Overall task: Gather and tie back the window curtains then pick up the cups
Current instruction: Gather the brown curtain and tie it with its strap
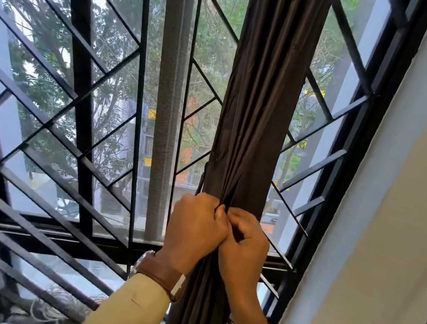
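Gripping the bunched dark curtain [255, 112] at 6 o'clock: left hand [195, 224] and right hand [244, 246] both fisted tight, knuckles touching, folds pinched between curled fingers [219, 212], against window grille [81, 98].

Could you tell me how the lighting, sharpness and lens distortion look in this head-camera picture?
Head view: daylight from outside backlights the dark brown curtain, leaving its folds dim; both hands, left hand and right hand, are sharp and evenly lit; the black window grille bows outward from wide-angle distortion; the trees beyond look hazy through the mesh.
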Available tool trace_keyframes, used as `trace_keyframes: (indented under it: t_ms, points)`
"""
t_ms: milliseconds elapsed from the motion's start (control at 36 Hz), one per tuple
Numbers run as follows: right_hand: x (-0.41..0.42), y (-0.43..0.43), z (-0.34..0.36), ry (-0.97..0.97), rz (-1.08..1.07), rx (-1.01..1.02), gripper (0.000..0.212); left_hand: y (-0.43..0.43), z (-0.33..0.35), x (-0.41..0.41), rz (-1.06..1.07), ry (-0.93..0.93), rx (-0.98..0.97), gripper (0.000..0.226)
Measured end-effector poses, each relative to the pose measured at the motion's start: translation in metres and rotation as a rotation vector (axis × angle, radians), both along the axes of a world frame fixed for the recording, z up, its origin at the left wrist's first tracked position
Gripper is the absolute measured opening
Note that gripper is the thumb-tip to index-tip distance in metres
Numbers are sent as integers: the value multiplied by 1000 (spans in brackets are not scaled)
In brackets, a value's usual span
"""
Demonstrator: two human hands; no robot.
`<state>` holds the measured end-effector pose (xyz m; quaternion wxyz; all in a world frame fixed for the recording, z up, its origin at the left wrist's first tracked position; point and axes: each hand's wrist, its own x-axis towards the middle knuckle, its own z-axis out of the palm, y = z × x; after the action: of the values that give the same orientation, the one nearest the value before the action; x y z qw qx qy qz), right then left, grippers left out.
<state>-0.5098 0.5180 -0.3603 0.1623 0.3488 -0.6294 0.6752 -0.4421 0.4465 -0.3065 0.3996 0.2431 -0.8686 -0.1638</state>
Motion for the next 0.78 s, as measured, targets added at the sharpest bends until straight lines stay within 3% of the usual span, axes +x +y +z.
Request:
trace_keyframes:
  t_ms: [417,583,694,778]
  points:
    - [-10,-2,-1,37,85,80,19,0,6,-7,-83,46,138,58]
    - [-13,2,-2,96,138,166,22,-6,5,-7,-22,32,127,52]
    - [-33,5,9,-70,24,92,17,-10,0,-4,3,1,45,50]
    - [-56,10,19,-255,-96,89,39,-13,-1,0,22,-4,13,51]
